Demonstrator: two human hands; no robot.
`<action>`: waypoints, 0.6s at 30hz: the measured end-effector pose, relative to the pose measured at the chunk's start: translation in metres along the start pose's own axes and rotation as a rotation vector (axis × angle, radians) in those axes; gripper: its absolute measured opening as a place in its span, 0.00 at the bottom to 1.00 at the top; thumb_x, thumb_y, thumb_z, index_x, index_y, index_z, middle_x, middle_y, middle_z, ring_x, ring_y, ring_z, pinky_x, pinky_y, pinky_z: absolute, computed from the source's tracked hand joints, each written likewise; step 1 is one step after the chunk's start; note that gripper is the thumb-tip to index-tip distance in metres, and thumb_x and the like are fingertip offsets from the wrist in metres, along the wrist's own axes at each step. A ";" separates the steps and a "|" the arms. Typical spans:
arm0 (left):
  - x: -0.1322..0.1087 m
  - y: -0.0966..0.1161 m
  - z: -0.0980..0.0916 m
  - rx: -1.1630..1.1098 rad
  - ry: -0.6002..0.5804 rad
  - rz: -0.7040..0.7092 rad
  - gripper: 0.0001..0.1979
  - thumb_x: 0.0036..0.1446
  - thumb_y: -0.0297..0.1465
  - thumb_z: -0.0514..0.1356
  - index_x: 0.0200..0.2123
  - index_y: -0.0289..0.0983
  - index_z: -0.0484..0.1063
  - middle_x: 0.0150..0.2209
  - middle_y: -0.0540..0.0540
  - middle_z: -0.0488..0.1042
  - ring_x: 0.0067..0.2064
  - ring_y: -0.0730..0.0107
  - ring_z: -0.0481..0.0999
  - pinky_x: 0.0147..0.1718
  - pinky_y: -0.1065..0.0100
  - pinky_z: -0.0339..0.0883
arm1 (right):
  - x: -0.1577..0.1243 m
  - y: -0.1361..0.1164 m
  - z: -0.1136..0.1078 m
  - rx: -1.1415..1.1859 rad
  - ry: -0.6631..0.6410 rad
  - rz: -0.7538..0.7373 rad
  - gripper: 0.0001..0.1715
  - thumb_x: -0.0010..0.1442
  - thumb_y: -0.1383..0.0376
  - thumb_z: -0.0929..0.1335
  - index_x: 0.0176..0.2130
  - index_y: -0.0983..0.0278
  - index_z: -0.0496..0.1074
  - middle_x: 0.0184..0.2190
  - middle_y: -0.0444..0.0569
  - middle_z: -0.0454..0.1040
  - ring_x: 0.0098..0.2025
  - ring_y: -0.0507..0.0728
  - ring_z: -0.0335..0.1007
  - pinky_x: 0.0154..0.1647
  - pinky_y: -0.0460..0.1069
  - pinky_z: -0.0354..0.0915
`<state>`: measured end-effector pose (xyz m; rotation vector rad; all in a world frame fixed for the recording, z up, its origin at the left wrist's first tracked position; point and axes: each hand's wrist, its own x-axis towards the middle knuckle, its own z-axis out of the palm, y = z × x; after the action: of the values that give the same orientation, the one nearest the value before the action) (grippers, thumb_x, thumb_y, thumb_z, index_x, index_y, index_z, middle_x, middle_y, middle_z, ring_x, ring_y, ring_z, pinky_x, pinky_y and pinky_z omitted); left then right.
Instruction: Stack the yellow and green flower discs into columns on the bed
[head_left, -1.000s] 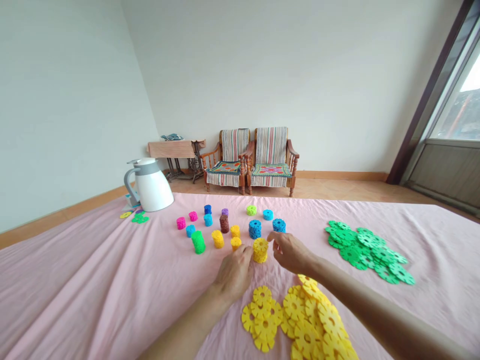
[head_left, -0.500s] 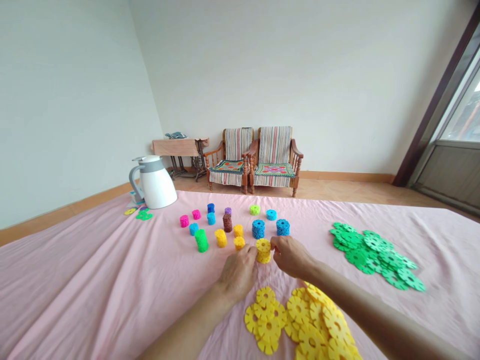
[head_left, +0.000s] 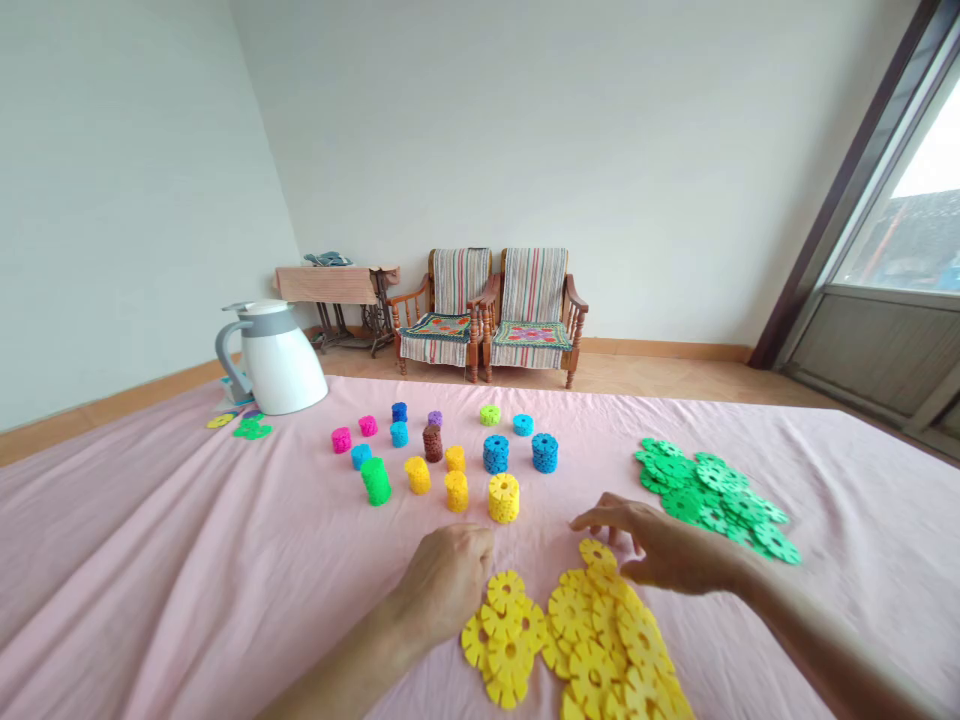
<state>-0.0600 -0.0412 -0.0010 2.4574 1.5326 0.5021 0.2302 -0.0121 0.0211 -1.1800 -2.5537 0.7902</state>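
A heap of flat yellow snowflake discs (head_left: 577, 630) lies on the pink cloth near me. My right hand (head_left: 660, 545) hovers over the heap's far end, fingers spread and reaching down toward the top yellow disc (head_left: 598, 552). My left hand (head_left: 450, 580) rests loosely curled at the heap's left edge, touching the discs; nothing shows in it. Just beyond my hands stands a short yellow stack of discs (head_left: 503, 497), apart from both hands.
Several small stacks in pink, blue, green, brown, orange and purple stand further back, among them a green stack (head_left: 375, 481) and a blue stack (head_left: 495, 453). A green disc heap (head_left: 709, 497) lies right. A white jug (head_left: 274, 357) stands far left. Two armchairs (head_left: 487, 315) sit against the wall.
Both hands let go of the yellow stack and drew back toward me. The right hand moved right and down over the yellow heap; the left hand came to the heap's left edge.
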 end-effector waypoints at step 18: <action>0.013 0.002 0.009 -0.022 -0.016 0.072 0.10 0.44 0.17 0.48 0.21 0.37 0.59 0.22 0.52 0.67 0.26 0.73 0.66 0.25 0.71 0.49 | 0.017 -0.003 0.001 -0.007 -0.134 0.020 0.26 0.41 0.75 0.64 0.42 0.63 0.66 0.36 0.46 0.65 0.34 0.52 0.65 0.33 0.47 0.64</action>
<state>-0.0499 -0.0304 -0.0066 2.5004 1.4296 0.5076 0.2166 -0.0016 0.0216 -1.1938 -2.6572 0.8939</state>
